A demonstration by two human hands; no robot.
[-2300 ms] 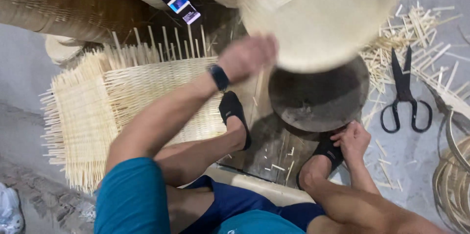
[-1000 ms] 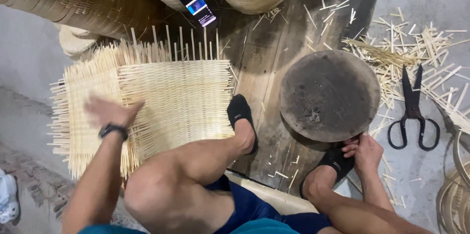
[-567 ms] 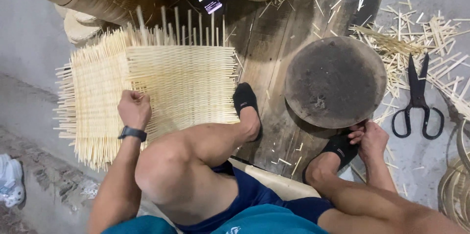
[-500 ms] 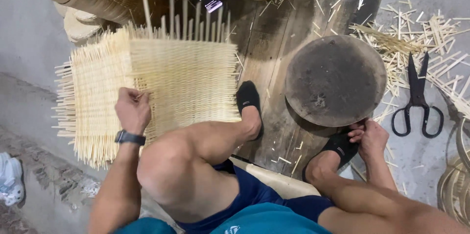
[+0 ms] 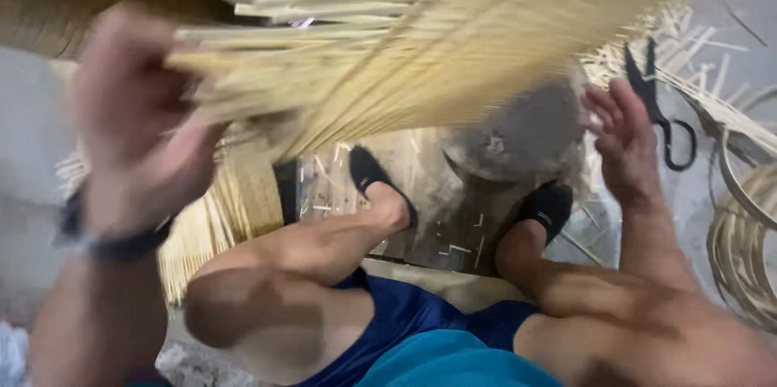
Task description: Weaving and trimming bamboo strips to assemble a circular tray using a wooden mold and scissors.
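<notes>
Left hand point(image 5: 133, 124) grips woven mat point(image 5: 437, 47); right hand point(image 5: 619, 132) open beneath.

Soft, even daylight fills the scene, with no hard shadows and no glare. Heavy motion blur smears the left hand point(image 5: 133, 124) and the woven mat point(image 5: 421, 47) close to the lens. The right hand point(image 5: 619, 136) is slightly soft; the scissors point(image 5: 660, 108) and knees read sharper.

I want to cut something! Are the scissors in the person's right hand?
No, the right hand is open and empty, and the scissors lie on the floor beyond it.
</notes>
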